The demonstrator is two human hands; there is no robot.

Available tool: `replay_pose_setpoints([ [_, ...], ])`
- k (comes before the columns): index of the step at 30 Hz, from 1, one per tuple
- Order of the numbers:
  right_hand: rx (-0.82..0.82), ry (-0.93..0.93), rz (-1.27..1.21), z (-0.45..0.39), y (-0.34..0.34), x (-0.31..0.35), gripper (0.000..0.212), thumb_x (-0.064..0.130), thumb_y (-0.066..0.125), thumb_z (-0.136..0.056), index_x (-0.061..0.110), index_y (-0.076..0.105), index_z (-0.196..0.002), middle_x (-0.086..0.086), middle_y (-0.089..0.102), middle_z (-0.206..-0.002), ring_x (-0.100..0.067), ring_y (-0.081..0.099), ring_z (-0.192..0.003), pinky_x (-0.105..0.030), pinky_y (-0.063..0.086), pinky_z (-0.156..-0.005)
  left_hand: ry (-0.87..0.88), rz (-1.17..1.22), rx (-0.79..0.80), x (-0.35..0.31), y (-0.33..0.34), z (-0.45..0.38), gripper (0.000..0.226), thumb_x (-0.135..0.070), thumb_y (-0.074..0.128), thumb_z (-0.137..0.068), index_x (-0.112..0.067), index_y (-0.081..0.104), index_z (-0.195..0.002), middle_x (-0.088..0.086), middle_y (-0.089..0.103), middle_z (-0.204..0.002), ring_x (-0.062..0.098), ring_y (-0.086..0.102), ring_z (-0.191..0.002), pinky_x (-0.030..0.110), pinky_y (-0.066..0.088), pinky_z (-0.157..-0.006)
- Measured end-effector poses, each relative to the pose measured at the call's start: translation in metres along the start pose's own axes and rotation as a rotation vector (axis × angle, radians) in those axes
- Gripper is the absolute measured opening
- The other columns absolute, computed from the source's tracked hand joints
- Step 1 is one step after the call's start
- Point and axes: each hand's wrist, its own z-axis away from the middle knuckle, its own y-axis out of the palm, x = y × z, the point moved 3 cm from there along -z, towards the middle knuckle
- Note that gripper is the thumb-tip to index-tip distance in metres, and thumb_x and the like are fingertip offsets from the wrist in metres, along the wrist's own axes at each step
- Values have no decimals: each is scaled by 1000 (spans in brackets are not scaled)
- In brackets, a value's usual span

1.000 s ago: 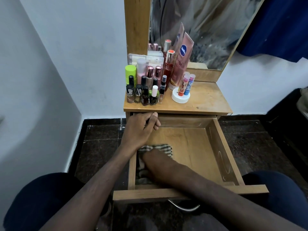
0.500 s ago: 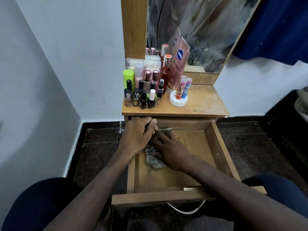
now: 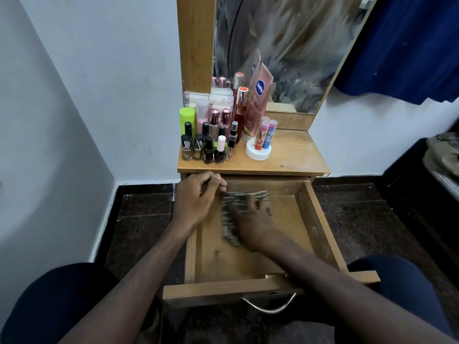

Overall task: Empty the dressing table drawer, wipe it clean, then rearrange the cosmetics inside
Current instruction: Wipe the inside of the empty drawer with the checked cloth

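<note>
Upper centre of the frame: a streaked rectangular mirror in a tan wooden frame (image 3: 285, 53). Upper right: a dark blue hanging cloth (image 3: 409, 45). Left and background: pale blue-white painted walls (image 3: 87, 83), meeting in a corner at lower left. Bottom: a dark speckled tiled floor (image 3: 144, 204). Far right edge: a crumpled olive-green fabric (image 3: 442, 155), resting on dark furniture only partly in view.
</note>
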Motion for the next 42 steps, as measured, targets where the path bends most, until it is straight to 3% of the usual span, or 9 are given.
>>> replay_pose_setpoints([
  [4, 21, -111, -4, -13, 13, 54, 72, 42, 54, -103, 33, 17, -165, -8, -15, -171, -49, -9, -155, -60, 19, -126, 70, -133, 76, 4, 3, -1, 26, -35, 58, -107, -29, 78, -91, -20, 76, -83, 0, 70, -87, 29, 55, -85],
  [7, -15, -153, -5, -8, 9, 31, 70, 51, 53, -102, 35, 22, -163, -8, -8, -171, -46, -1, -154, -56, 24, -123, 91, -263, 111, 11, 6, -3, 29, -45, 52, -104, -34, 76, -92, -28, 72, -85, 1, 64, -90, 41, 54, -91],
  [15, 67, 82, -16, 12, -7, -98, 77, 64, 50, -99, 42, 12, -162, -17, -19, -170, -55, -5, -154, -62, 20, -125, 56, -114, 111, 12, 10, -4, 17, -41, 62, -104, -35, 77, -98, -26, 75, -96, -6, 64, -99, 27, 52, -84],
  [22, 1, -7, -39, -6, 1, -17, 74, 56, 58, -97, 48, 19, -159, -9, -6, -171, -55, -3, -152, -67, 27, -121, 47, -221, 154, 17, 12, -7, 34, -66, 50, -99, -42, 74, -101, -26, 73, -94, -4, 65, -96, 50, 51, -101],
  [27, -7, -171, 24, -23, 21, 56, 91, 56, 56, -98, 31, 1, -166, -12, -23, -170, -51, -21, -153, -66, 17, -124, 90, -356, 155, 17, 10, -7, 26, -52, 50, -106, -42, 72, -97, -26, 70, -90, -2, 60, -90, 47, 44, -106],
  [31, -20, -192, 7, -9, 15, 16, 82, 64, 61, -92, 43, 21, -160, -7, -10, -172, -48, -3, -154, -60, 29, -123, 104, -353, 170, 19, 9, -4, 28, -54, 48, -105, -41, 72, -98, -30, 70, -92, -3, 62, -92, 49, 45, -106],
  [34, 23, -89, -25, 6, 6, -45, 77, 65, 61, -92, 50, 21, -155, -6, -9, -170, -48, 7, -154, -62, 29, -122, 78, -253, 149, 22, 8, -1, 33, -56, 48, -102, -39, 75, -95, -32, 72, -92, -5, 65, -95, 51, 50, -104],
  [39, 43, 11, -3, 19, -5, -95, 78, 65, 59, -93, 42, 21, -158, -17, -4, -169, -50, 7, -153, -62, 29, -122, 80, -262, 135, 16, 10, -4, 22, -44, 57, -105, -38, 75, -93, -35, 70, -90, -6, 66, -93, 53, 51, -103],
  [42, -59, -58, -18, 11, -21, -80, 73, 56, 63, -94, 26, 34, -154, -22, 21, -164, -49, 32, -145, -60, 42, -114, 75, -264, 148, 19, 8, -1, 21, -45, 59, -105, -38, 75, -93, -33, 71, -90, -6, 66, -94, 52, 51, -104],
])
